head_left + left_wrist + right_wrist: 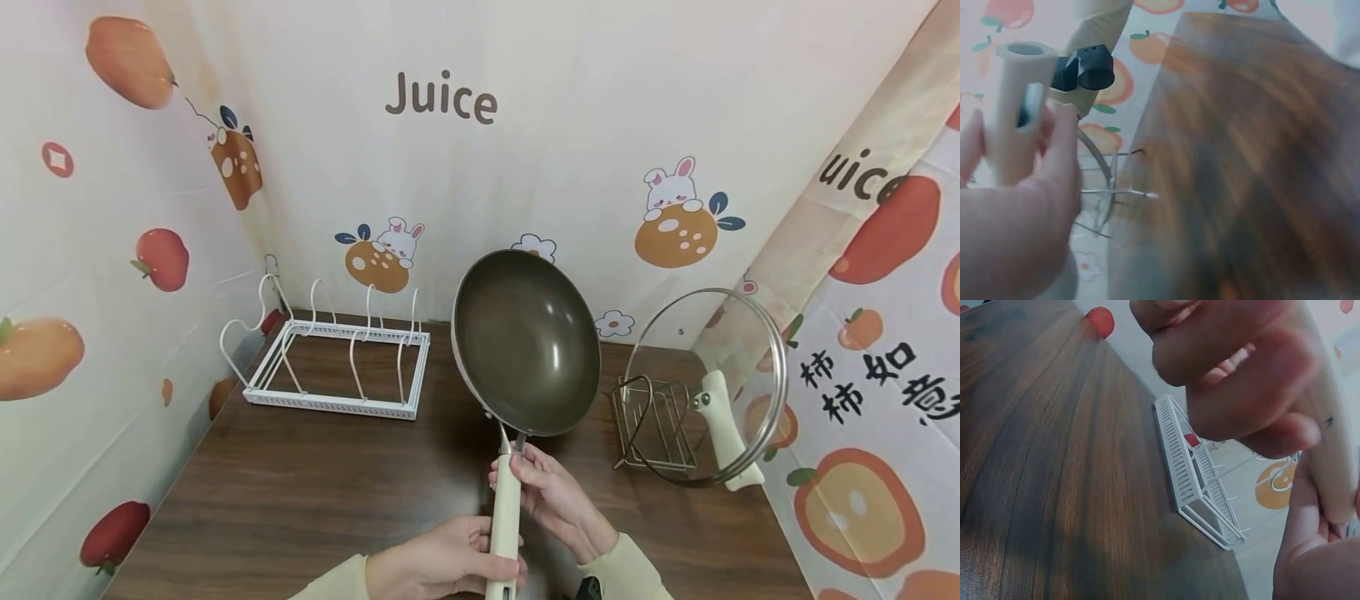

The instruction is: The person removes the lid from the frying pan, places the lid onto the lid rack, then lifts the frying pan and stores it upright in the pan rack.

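Observation:
A deep frying pan [525,342] with a dark brown inside is held up off the table, its open face tilted toward me. Its long cream handle [506,508] points down toward me. My left hand [442,554] grips the handle near its free end; in the left wrist view the slotted handle end [1007,137] shows between thumb and fingers. Farther up, beside the pan, my right hand [562,504] holds the handle with thumb and fingers around it. In the right wrist view, curled fingers [1254,394] lie against the handle.
A white pot rack [330,406] with upright wire dividers stands at the back left of the brown wooden table [337,475]. On the right, a glass lid [776,358] with a cream handle leans in a small wire stand [663,462]. Fruit-printed cloth [555,125] hangs around the table.

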`<move>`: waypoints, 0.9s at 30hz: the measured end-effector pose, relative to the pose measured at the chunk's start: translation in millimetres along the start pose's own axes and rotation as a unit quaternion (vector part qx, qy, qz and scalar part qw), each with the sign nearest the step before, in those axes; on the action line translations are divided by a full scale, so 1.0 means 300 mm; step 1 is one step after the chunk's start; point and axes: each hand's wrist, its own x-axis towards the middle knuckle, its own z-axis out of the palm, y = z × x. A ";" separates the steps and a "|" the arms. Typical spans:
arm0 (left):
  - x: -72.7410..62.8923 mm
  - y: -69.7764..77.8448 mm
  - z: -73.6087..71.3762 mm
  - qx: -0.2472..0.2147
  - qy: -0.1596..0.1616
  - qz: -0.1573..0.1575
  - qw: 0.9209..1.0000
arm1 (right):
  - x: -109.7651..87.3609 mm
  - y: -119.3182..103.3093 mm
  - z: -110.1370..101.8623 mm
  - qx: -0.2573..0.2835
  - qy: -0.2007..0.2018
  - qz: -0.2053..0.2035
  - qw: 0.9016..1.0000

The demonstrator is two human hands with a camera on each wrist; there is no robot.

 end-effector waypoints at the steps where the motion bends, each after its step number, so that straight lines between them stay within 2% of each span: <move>1: -0.002 0.001 -0.008 -0.018 -0.026 -0.001 1.000 | 0.000 0.000 0.000 0.008 -0.007 -0.004 1.000; 4: -0.005 0.004 -0.031 -0.067 -0.101 0.009 0.993 | 0.001 -0.003 0.003 0.030 -0.028 -0.012 0.999; 7: -0.002 0.001 -0.048 -0.105 -0.157 0.027 0.982 | 0.006 -0.004 0.003 0.048 -0.044 -0.018 0.998; 10: 0.005 -0.008 -0.053 -0.128 -0.187 0.047 0.973 | 0.010 -0.002 0.002 0.064 -0.057 -0.022 0.996; 12: 0.010 -0.014 -0.050 -0.138 -0.195 0.054 0.970 | 0.011 0.001 0.000 0.076 -0.062 -0.025 0.995; 14: 0.014 -0.019 -0.047 -0.140 -0.192 0.057 0.970 | 0.012 0.004 -0.002 0.086 -0.064 -0.026 0.994; 17: 0.014 -0.019 -0.042 -0.124 -0.170 0.055 0.976 | 0.014 0.008 -0.006 0.100 -0.066 -0.027 0.992; 23: -0.001 0.009 -0.036 -0.058 -0.124 0.037 0.990 | 0.015 0.015 -0.006 0.106 -0.069 -0.020 0.992; 27: -0.007 0.017 -0.043 -0.014 -0.095 0.028 0.995 | 0.016 0.013 -0.006 0.078 -0.062 -0.013 0.995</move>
